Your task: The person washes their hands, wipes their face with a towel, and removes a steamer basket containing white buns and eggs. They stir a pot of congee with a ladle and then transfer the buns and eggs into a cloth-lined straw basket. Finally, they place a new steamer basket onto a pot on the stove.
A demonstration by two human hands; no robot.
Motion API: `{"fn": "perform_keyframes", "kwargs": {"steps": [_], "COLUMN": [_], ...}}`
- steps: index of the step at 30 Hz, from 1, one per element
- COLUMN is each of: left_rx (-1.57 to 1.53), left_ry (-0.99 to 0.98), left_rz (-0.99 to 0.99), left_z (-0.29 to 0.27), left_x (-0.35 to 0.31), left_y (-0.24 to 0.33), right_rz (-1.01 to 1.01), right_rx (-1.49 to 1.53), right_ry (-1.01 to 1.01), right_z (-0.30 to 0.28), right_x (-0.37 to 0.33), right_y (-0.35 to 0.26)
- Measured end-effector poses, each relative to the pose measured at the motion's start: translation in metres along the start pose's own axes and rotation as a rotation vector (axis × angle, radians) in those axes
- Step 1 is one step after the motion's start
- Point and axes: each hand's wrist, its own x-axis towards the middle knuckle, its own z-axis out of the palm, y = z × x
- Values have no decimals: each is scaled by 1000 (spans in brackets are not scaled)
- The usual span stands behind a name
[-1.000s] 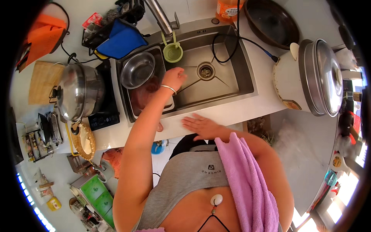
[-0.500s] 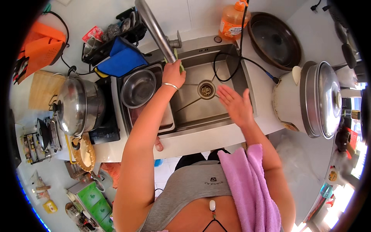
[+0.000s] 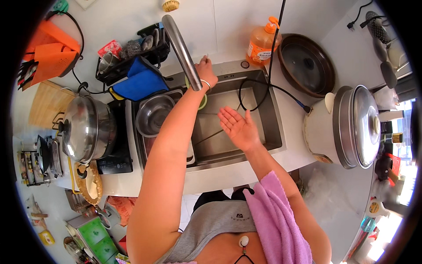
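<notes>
My left hand [image 3: 205,72] reaches behind the steel tap [image 3: 181,50], closed where its handle is; the handle itself is hidden by the fingers. A bracelet circles that wrist. My right hand [image 3: 239,127] is open, palm up and fingers stretched out, above the steel sink [image 3: 261,127], holding nothing. A light green curved strip [image 3: 203,103] shows beside my left forearm, below the spout; its kind is unclear. To the left of that forearm, a steel bowl [image 3: 154,115] sits in the sink's smaller side. I see no water under the spout.
A black cable [image 3: 241,94] loops into the sink's right side. Behind stand an orange soap bottle [image 3: 262,44] and a dark round lidded pan [image 3: 307,64]. A large cooker [image 3: 325,127] is at right; a lidded steel pot [image 3: 85,127] and blue cloth [image 3: 137,78] are at left.
My left hand has moved from the spout's end back to the tap handle. My right hand has shifted left and turned palm up. The view has tilted slightly.
</notes>
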Motion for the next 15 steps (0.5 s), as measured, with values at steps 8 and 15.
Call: {"fn": "perform_keyframes", "kwargs": {"steps": [8, 15], "left_rx": [-172, -1503], "left_ry": [124, -47], "left_rz": [220, -597], "left_z": [12, 72], "left_x": [-25, -147], "left_y": [-34, -35], "right_rz": [65, 26], "right_rx": [-186, -375], "right_ry": [147, 341], "right_z": [-26, -25], "right_x": [60, 91], "right_y": [36, 62]}}
